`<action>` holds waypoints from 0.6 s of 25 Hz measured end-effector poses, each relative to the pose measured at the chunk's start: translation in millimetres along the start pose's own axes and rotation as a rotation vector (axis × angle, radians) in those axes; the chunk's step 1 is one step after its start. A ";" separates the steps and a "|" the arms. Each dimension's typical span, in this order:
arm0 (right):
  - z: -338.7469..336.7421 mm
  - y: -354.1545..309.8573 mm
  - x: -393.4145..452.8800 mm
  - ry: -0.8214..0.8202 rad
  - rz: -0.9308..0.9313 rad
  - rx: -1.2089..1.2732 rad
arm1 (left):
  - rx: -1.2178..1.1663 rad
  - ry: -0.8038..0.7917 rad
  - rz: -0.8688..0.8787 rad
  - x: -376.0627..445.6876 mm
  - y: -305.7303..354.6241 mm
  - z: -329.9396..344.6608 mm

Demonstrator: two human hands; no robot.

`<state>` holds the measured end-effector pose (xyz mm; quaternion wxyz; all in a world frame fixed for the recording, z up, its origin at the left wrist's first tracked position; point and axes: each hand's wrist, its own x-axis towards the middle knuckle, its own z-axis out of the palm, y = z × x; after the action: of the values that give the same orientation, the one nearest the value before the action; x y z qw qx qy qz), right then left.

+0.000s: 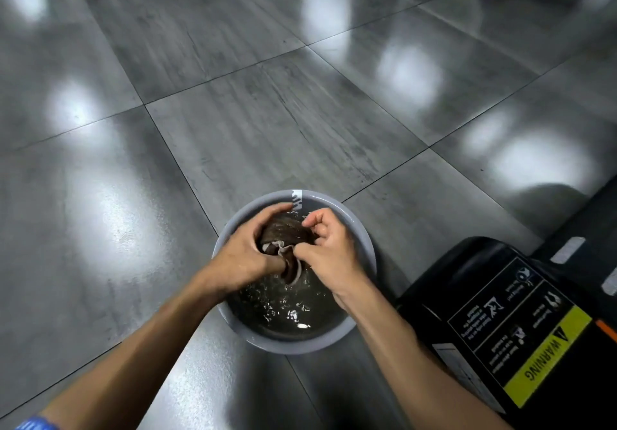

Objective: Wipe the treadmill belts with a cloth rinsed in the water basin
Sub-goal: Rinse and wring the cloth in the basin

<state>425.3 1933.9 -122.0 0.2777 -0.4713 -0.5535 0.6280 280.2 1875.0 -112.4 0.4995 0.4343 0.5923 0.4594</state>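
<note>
Both hands, left point(248, 249) and right point(329, 249), curled tight around wet cloth point(285, 236) above basin point(362, 232).

A gym floor: large glossy grey tiles point(267, 112) reflect ceiling lights, and just right of the water basin point(364, 239) stands a black treadmill point(500, 312) bearing a yellow WARNING label point(547, 359).

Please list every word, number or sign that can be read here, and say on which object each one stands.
"WARNING": black letters on the yellow strip of the label on the black treadmill housing.
Small white text and pictograms above it on the same label: too small to read.
White marking on the round grey plastic basin's rim: too blurred to read.
</note>
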 end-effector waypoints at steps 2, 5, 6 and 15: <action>2.3 -1.7 -3.0 -0.030 0.023 0.179 | -0.167 -0.005 -0.059 -6.2 -4.3 -0.3; 4.4 -8.0 -3.5 -0.067 0.034 0.289 | -0.215 -0.073 -0.071 -11.5 -2.2 2.1; 3.6 -8.9 -1.9 -0.072 0.027 0.291 | -0.143 -0.092 -0.048 -10.4 -1.0 4.6; -0.4 -22.2 -0.6 -0.034 0.364 0.549 | 0.775 -0.004 0.386 6.9 10.4 -12.0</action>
<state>422.1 1938.7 -100.6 0.2680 -0.4594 -0.2747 0.8010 268.0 1882.5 -102.6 0.2053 0.6934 0.6282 0.2871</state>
